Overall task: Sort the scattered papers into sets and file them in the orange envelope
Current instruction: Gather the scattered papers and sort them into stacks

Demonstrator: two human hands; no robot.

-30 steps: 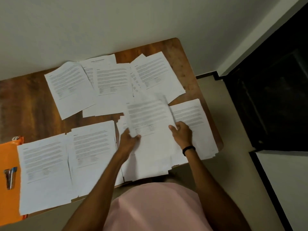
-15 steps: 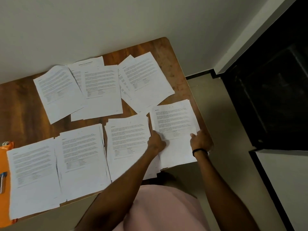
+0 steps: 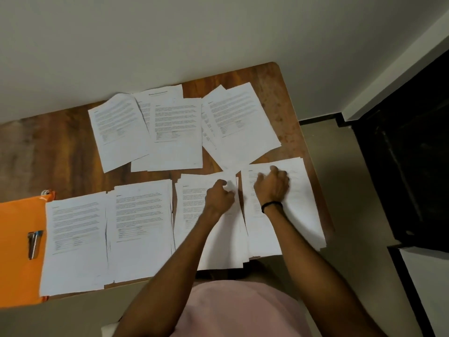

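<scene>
While both hands work at the near right end of the wooden surface (image 3: 48, 147), we judge the step in hand to be sorting between two neighbouring stacks. The left hand (image 3: 220, 198) has its fingers curled at the upper right corner of the top sheet (image 3: 194, 198) of the inner stack (image 3: 218, 254), apparently pinching that corner. The right hand (image 3: 272, 187), with a black wristband (image 3: 271, 205) at the wrist, sits knuckles-up on the rightmost stack (image 3: 301, 215); its fingers are bent and blurred, so we cannot tell whether they grip a sheet or only press on it.

The orange envelope (image 3: 19, 239) lies flat at the left end of the surface, well apart from the hands, with its right edge tucked under the leftmost stack (image 3: 73, 239). A small silvery object (image 3: 35, 244) rests on it; we cannot tell what it is. A looser row of overlapping sheets (image 3: 177, 132) lies along the wall side.

To do this well, we would peel one sheet only, checking at the corner that none clings beneath. We would keep the other hand's weight on its stack so nothing skids. Both near stacks overhang the front edge and look fanned, so we would nudge them inward and square their edges before adding more.
</scene>
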